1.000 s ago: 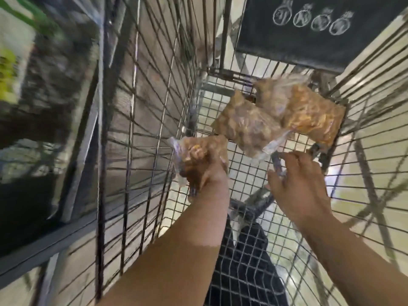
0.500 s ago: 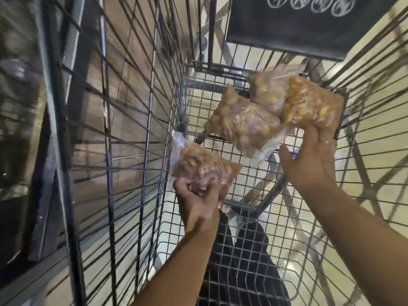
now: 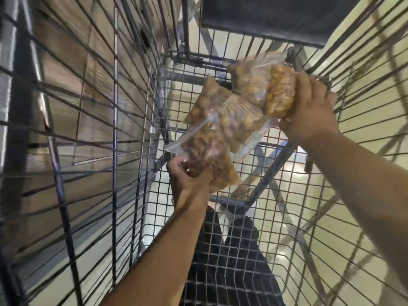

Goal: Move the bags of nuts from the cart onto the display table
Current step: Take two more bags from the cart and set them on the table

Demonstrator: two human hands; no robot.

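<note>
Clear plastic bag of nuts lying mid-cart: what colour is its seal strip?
Red: a thin seal strip edging the clear plastic bag; head view.

The wire cart (image 3: 287, 228) is carrying a near bag of nuts (image 3: 229, 120), seemingly overlapping a far bag (image 3: 249, 82) lying in its corner.

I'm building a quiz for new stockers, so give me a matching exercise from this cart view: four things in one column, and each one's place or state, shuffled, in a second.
1. left hand
2. right hand
3. middle bag
4. dark panel

A. at the top of the view, past the cart's far end
B. grips the nearest bag
C. lies in neither hand
D. grips the orange-toned bag at the far right

Pairs: 1-B, 2-D, 3-C, 4-A.
</note>
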